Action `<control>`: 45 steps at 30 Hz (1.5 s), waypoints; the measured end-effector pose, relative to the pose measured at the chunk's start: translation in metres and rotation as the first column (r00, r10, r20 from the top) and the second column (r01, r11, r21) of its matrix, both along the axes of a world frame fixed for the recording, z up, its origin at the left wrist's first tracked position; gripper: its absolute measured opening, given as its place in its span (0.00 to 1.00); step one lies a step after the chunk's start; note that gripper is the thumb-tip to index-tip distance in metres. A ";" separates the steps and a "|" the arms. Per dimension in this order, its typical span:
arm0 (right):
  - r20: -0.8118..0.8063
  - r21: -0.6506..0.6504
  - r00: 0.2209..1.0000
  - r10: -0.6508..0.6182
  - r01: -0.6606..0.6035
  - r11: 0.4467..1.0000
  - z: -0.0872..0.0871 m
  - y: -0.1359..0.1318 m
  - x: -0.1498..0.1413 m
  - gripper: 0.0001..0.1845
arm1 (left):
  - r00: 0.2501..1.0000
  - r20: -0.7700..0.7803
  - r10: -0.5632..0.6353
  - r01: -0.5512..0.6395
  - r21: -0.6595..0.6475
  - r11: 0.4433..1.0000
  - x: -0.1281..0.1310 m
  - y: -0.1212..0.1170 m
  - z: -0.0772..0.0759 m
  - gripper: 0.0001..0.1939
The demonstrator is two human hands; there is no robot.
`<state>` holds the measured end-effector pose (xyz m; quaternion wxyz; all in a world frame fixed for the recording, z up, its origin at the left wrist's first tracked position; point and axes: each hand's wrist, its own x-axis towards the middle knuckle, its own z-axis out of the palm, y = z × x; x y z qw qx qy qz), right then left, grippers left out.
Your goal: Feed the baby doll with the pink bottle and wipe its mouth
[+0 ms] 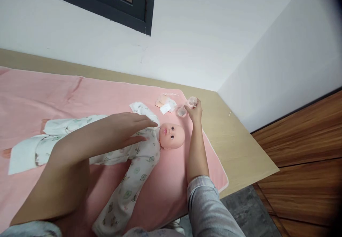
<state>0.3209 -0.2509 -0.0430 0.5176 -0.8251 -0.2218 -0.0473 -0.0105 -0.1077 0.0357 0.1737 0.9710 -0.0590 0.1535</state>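
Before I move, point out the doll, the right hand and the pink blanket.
Doll [145,151]: head view, chest of its printed outfit.
Right hand [195,113]: head view, middle of the hand.
Pink blanket [165,187]: head view, bare stretch beside the doll.

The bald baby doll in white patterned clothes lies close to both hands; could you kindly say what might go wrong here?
The right hand grips a clear, rounded item near the doll's head; if it slipped, it might roll onto the pale wood-coloured table beyond the pink cloth blanket.

The left hand overlaps the white patterned clothes in this view, so a careless move could snag them.
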 end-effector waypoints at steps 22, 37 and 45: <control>0.101 0.330 0.724 0.682 -0.671 0.664 0.054 0.025 -0.163 0.48 | 0.861 0.300 0.411 -0.402 -0.092 0.911 0.048 -0.016 0.000 0.25; 0.098 0.386 0.926 0.365 -0.374 0.843 0.036 0.007 -0.047 0.42 | 0.741 0.152 0.654 -0.641 -0.132 0.756 0.006 0.075 0.000 0.30; -0.139 -0.117 0.989 0.049 -0.065 0.991 -0.070 0.010 0.007 0.31 | 0.570 -0.190 0.799 -0.816 -0.019 0.577 -0.008 0.114 -0.020 0.31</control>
